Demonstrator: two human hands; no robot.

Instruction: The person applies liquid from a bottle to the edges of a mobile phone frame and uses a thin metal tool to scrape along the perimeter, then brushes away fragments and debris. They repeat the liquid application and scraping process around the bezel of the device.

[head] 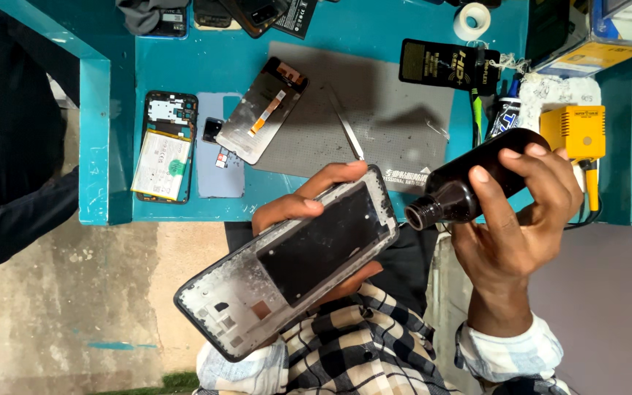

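While the left hand [309, 212] fingers pinch the thin, bendy phone frame [290, 260] by its edges, right hand [524, 219] fingers wrap the smooth, slippery dark bottle [477, 179].

a person's left hand [309, 212] holds a phone frame [290, 263] flat in front of the body, below the near edge of a workbench [374, 29]. just to its right, the right hand [521, 219] holds a bottle [469, 179] tipped on its side, mouth toward the frame but apart from it. on the bench behind, a mat [396, 117] carries tweezers [347, 132] and a phone screen [261, 110]. left of the mat lie a back cover [221, 172] and, further left, an opened phone [164, 146].
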